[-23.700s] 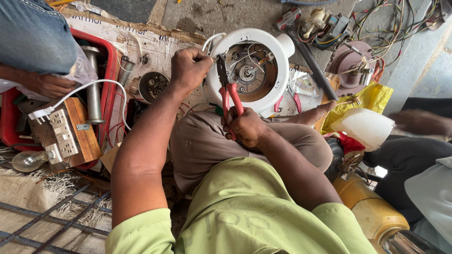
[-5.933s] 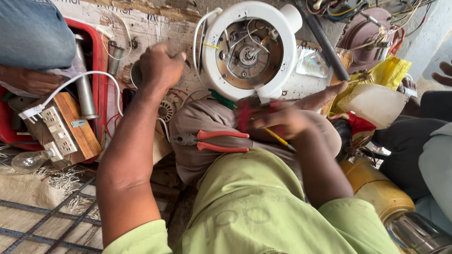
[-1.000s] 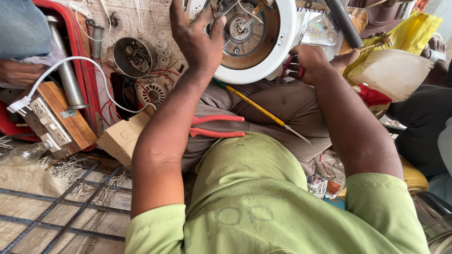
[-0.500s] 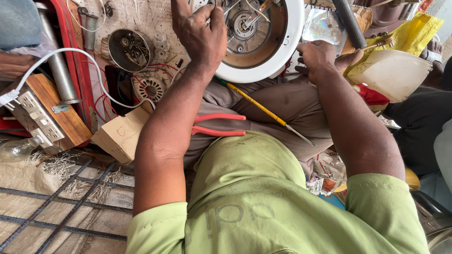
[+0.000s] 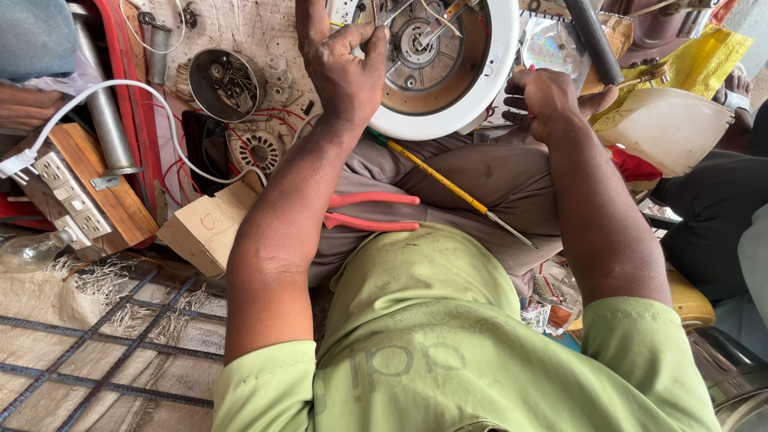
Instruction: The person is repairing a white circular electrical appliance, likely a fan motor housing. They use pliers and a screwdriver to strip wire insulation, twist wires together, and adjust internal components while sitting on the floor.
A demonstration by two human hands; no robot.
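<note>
Both bare arms are extended forward. Left hand (image 5: 344,68) is raised, fingers curled in a grip, knuckles shown. Right hand (image 5: 548,100) is closed into a loose fist.

Bright, even daylight, soft shadows, sharp focus throughout, slight stretching toward the edges.

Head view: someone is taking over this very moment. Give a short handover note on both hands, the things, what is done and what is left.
Left hand: fingers gripping inside the open white round housing, by the motor parts.
Right hand: closed against the housing's right rim; a bit of red shows in it, what it is cannot be told.
On the lap: red-handled pliers and yellow screwdriver, both free.
Done: housing open, insides exposed.
Left: the work inside; nothing closed up.
</note>
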